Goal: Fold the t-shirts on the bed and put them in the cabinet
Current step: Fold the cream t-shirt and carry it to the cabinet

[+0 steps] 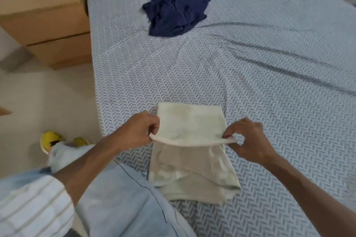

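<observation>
Cream t-shirt [190,127], long axis away from person, fold corners pinched by both hands' fingers [154,128].

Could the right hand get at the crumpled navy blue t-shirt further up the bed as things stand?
Probably not yet. The right hand pinches a corner of the cream t-shirt mid-fold, as does the left hand. The crumpled navy blue t-shirt lies well up the bed with only bare chevron-patterned bedsheet between.
</observation>
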Demonstrator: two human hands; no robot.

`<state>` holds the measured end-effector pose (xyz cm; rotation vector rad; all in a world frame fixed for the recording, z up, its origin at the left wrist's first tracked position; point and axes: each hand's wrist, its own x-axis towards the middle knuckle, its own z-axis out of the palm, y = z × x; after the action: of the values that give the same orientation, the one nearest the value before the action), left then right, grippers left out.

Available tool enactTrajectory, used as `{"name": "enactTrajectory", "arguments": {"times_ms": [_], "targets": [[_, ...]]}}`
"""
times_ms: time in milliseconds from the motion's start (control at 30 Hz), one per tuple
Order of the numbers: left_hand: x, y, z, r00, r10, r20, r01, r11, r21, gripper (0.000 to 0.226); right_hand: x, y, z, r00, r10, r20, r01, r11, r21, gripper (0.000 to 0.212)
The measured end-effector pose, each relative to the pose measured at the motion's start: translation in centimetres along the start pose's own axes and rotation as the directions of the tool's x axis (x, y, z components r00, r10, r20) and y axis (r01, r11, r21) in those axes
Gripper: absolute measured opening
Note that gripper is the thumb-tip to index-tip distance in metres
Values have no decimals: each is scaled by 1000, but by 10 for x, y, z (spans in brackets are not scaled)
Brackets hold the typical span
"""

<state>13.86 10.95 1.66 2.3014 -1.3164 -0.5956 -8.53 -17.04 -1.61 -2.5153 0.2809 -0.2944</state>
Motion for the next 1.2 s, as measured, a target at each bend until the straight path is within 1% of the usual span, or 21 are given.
{"name": "enactTrajectory", "arguments": {"times_ms": [67,200,367,433,500,567,633,667,700,733,767,800,833,900,967,1000,1033,1067,1100,1167,1200], "targets": [[-19,3,16,996,8,90,-12,999,42,28,-28,-5,12,999,9,43,-7,999,-34,28],[-41,-1,51,973,100,208,-121,989,90,43,-74,-13,28,995,29,92,-22,997,-76,35],[-61,-14,76,967,104,233,-131,986,103,41,-107,-14,43,990,80,117,-71,995,-76,40],[-68,-14,80,967,72,246,-97,991,93,39,-115,-15,49,988,77,134,-67,995,-80,43],[-71,-13,84,962,17,274,-43,995,89,38,-122,-17,53,979,73,193,-57,995,-85,44],[-71,-12,86,944,-36,329,7,996,90,36,-125,-19,55,958,61,281,-32,994,-109,37],[-69,-13,85,912,-94,399,68,995,79,31,-124,-17,54,934,79,348,-17,984,-177,31],[-67,-13,84,902,-140,409,123,990,69,28,-120,-17,52,929,102,356,-45,985,-164,33],[-64,-15,83,906,-194,376,197,980,31,25,-114,-17,50,937,139,320,-113,989,-100,34],[-61,-14,82,912,-261,315,288,957,-42,23,-104,-19,48,946,211,247,-216,976,-7,32],[-55,-13,81,915,-335,226,370,919,-133,20,-92,-22,47,936,314,157,-331,939,98,27],[-48,-12,80,904,-406,133,427,874,-234,14,-76,-22,46,895,439,83,-447,877,177,23],[-37,-13,80,876,-479,61,470,817,-334,10,-59,-21,46,823,565,53,-561,796,227,20],[-9,-12,75,790,-612,14,523,663,-536,32,-23,-15,45,682,728,64,-714,645,274,24],[19,-9,69,684,-728,48,548,470,-692,47,12,-7,43,590,798,125,-788,534,307,35],[33,-7,66,641,-764,74,544,384,-746,48,28,-4,42,538,825,170,-821,468,327,39],[43,-6,67,606,-790,92,539,323,-778,46,40,-1,42,487,845,219,-847,396,354,39],[51,-6,68,582,-808,96,529,286,-799,46,51,1,43,446,856,261,-865,337,371,36],[58,-8,70,570,-817,86,513,272,-814,47,57,3,44,425,859,287,-873,306,379,33],[65,-17,76,564,-821,94,497,246,-832,47,67,7,47,429,853,298,-867,295,402,28],[65,-20,79,562,-823,85,501,257,-826,41,68,9,48,435,853,289,-857,293,425,26]]}}
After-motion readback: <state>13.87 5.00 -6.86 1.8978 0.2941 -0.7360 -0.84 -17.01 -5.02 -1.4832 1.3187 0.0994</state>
